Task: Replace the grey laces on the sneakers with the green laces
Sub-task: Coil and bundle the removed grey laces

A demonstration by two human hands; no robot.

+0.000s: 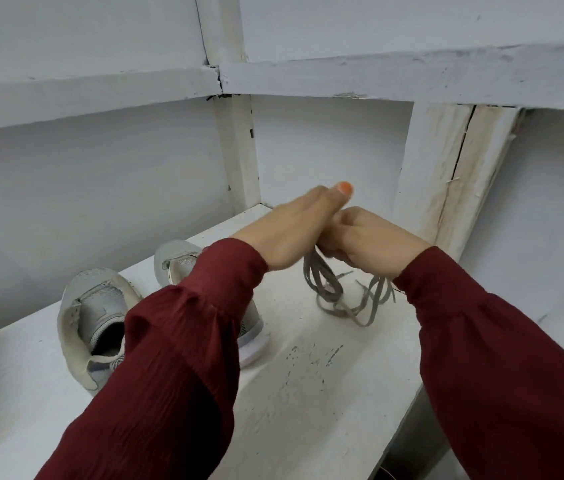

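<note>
Right hand [363, 240] curled round bunched grey laces [329, 289], loose ends trailing onto white surface [308, 393]. Left hand [291, 233] pressed against right; its grip cannot be told. Two grey sneakers [96, 317] stand left of the hands

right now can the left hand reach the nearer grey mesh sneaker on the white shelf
Probably yes: nothing stands between the left hand and the grey mesh sneaker, which sits beside its sleeve.

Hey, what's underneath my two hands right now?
Grey laces hang in loops from the right hand, whose fingers are curled, and their ends lie on the white shelf. The left hand covers the grip itself, so whether it also holds them is hidden.
</note>
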